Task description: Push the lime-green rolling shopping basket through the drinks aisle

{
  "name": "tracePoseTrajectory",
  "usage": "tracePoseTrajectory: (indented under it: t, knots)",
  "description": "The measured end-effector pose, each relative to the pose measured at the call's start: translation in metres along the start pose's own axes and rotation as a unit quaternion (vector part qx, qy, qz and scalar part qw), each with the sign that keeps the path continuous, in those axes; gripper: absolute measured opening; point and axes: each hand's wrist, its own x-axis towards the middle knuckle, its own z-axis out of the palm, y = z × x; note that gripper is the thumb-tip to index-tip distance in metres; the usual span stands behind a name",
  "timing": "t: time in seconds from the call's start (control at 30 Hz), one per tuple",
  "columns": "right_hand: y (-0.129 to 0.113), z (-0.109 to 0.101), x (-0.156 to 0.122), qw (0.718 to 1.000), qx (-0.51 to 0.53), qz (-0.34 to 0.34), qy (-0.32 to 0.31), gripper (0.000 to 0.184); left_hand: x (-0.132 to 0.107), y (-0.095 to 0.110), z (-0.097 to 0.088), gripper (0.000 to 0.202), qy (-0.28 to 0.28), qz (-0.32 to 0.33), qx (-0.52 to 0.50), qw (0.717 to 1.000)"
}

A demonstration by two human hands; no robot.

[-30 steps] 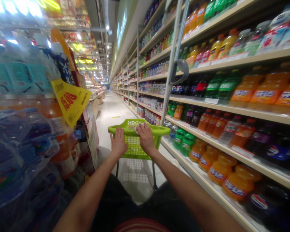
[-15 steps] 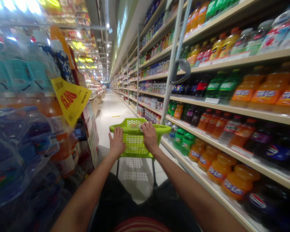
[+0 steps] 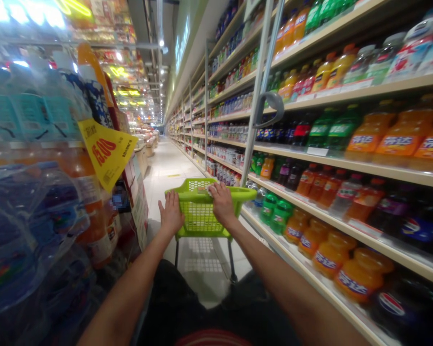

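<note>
Lime-green plastic mesh cart, frame centre.
Left hand: fingers flat on rim, thumb wide. Right hand: fingers holding crumpled white wad.

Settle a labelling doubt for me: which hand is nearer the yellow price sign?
Left: the left hand is on the green cart's rim, right of the yellow price sign; the right hand is farther right along that rim.

Basket: is showing lime-green lattice
Cloth: is looking white
Sign: is showing red digits on yellow
Shelf: is showing pale beige
</note>
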Motion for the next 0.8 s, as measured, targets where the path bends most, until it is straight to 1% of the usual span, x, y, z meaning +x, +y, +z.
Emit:
tracePoseTrajectory:
  t: [0.07, 0.2, 0.27, 0.33, 0.4, 0.47, 0.53, 0.6, 0.67, 0.73, 0.8]
  knots:
    - [-0.014, 0.007, 0.000, 0.999, 0.014, -0.033, -0.013, 0.044, 0.000, 0.002, -0.001, 0.074, -0.002, 0.002, -0.005, 1.000]
    - [-0.052, 0.024, 0.002, 0.993, 0.036, -0.102, -0.038, 0.039, -0.003, 0.004, -0.004, 0.072, -0.004, 0.010, -0.016, 1.000]
    - [-0.062, 0.028, 0.005, 0.989, 0.043, -0.132, -0.052, 0.038, -0.005, 0.003, -0.003, 0.070, 0.007, 0.009, -0.027, 1.000]
    - [-0.062, 0.027, 0.008, 0.985, 0.047, -0.152, -0.066, 0.038, -0.006, 0.000, -0.001, 0.070, 0.028, 0.004, -0.045, 0.999]
    - [-0.050, 0.022, 0.010, 0.987, 0.042, -0.139, -0.066, 0.039, -0.005, -0.004, 0.001, 0.070, 0.051, 0.001, -0.066, 0.996]
    - [-0.033, 0.015, 0.012, 0.995, 0.028, -0.087, -0.046, 0.040, -0.005, -0.007, 0.002, 0.070, 0.064, 0.005, -0.082, 0.995]
    - [-0.018, 0.008, 0.013, 0.999, 0.010, -0.027, -0.016, 0.042, -0.004, -0.008, 0.003, 0.071, 0.064, 0.009, -0.089, 0.994]
    - [-0.012, 0.005, 0.012, 1.000, 0.002, -0.003, -0.001, 0.043, -0.004, -0.008, 0.002, 0.071, 0.059, 0.006, -0.086, 0.994]
    - [-0.016, 0.008, 0.010, 1.000, 0.007, -0.022, -0.007, 0.045, -0.003, -0.005, 0.000, 0.070, 0.058, -0.003, -0.079, 0.995]
    - [-0.026, 0.014, 0.009, 0.998, 0.021, -0.050, -0.017, 0.047, 0.000, 0.000, -0.006, 0.068, 0.065, -0.004, -0.074, 0.995]
    - [-0.036, 0.020, 0.009, 0.996, 0.048, -0.066, -0.019, 0.053, 0.005, 0.008, -0.016, 0.065, 0.072, 0.023, -0.077, 0.994]
